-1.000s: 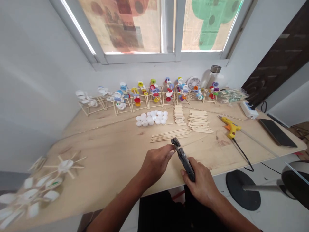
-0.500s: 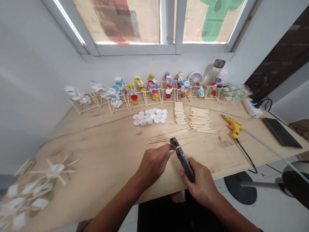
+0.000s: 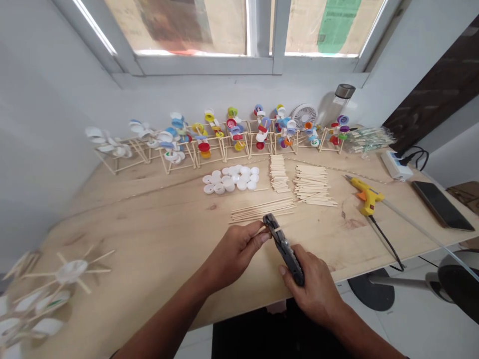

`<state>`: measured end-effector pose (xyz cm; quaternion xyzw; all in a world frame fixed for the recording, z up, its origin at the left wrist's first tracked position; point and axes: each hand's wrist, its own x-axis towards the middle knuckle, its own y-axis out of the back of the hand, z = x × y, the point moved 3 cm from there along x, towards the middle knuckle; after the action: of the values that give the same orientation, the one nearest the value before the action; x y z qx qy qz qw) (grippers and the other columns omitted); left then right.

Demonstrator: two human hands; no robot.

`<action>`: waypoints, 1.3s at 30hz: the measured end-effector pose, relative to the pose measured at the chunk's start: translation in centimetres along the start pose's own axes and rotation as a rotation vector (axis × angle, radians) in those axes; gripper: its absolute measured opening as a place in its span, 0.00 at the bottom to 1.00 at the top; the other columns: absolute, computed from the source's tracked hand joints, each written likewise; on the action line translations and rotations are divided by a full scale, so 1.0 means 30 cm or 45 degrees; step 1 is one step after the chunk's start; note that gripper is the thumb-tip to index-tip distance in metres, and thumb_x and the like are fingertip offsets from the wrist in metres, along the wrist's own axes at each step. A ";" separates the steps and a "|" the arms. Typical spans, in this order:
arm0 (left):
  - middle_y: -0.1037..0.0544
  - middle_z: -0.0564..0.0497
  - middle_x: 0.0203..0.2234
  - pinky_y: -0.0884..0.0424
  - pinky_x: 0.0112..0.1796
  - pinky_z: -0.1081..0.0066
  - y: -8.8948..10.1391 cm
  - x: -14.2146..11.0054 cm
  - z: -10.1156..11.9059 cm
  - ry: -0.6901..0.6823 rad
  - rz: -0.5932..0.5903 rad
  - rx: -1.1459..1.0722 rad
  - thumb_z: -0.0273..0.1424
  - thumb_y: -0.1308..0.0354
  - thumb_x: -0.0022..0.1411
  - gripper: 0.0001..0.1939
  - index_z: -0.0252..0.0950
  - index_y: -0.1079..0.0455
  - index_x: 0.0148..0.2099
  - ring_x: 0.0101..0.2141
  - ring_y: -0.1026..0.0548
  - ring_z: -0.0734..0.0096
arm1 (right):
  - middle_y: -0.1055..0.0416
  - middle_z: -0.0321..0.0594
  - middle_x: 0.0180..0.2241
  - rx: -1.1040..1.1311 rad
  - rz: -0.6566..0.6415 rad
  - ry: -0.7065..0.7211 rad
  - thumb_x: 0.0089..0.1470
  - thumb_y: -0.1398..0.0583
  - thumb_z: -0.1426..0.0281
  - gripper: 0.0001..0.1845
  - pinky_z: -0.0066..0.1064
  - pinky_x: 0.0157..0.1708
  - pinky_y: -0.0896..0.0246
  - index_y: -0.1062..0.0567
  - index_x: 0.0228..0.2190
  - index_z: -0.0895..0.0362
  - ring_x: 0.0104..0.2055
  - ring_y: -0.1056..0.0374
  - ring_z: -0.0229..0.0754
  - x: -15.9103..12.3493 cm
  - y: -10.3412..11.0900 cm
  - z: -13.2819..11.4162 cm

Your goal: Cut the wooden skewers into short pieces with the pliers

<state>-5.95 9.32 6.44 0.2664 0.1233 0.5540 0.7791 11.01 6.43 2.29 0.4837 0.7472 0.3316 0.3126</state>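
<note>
Between my hands I'm holding a thin stick point(image 3: 277, 229), probably light, stiff and easily splintered, pinching it with my left hand point(image 3: 229, 255) just beside the dark pliers point(image 3: 286, 252), likely the steadiest spot, while my right hand point(image 3: 318, 285) is clasping their handles.

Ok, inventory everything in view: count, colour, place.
window: one, grey, top
table: one, wooden, centre
pliers: one, dark, centre
stick: one, pale, across pliers
loose sticks: three piles, pale, centre
caps: many, white, centre
cap wheels: several, multicoloured, rear
fan: one, white, rear
bottle: one, clear, rear
bagged sticks: several, pale, rear
power strip: one, white, right
glue gun: one, yellow, right
phone: one, black, right
stand: one, black, right
spoked wheels: several, white, left
left hand: one, bare, holding stick
right hand: one, bare, around pliers
</note>
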 end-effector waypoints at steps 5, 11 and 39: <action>0.36 0.56 0.20 0.40 0.26 0.77 0.001 0.012 -0.023 0.060 -0.022 -0.007 0.33 0.57 0.64 0.14 0.35 0.37 0.30 0.22 0.37 0.77 | 0.31 0.38 0.24 -0.039 -0.014 -0.017 0.52 0.48 0.65 0.07 0.27 0.27 0.48 0.35 0.28 0.55 0.27 0.34 0.42 0.019 -0.010 0.006; 0.35 0.57 0.18 0.41 0.24 0.77 0.010 0.028 -0.050 0.041 0.055 0.086 0.33 0.57 0.64 0.12 0.35 0.38 0.30 0.21 0.36 0.78 | 0.32 0.37 0.22 -0.118 -0.032 -0.009 0.52 0.48 0.63 0.08 0.27 0.25 0.50 0.36 0.26 0.55 0.24 0.35 0.41 0.066 -0.016 0.007; 0.24 0.49 0.30 0.31 0.32 0.76 -0.029 -0.005 -0.101 -0.081 0.567 0.480 0.30 0.56 0.63 0.11 0.34 0.34 0.42 0.31 0.25 0.73 | 0.36 0.32 0.23 0.402 -0.195 0.059 0.51 0.44 0.65 0.07 0.26 0.26 0.47 0.35 0.26 0.56 0.25 0.39 0.37 0.113 0.030 0.021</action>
<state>-6.80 9.83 3.44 0.4442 0.1383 0.6700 0.5785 10.83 9.98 2.13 0.4608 0.8316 0.1963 0.2398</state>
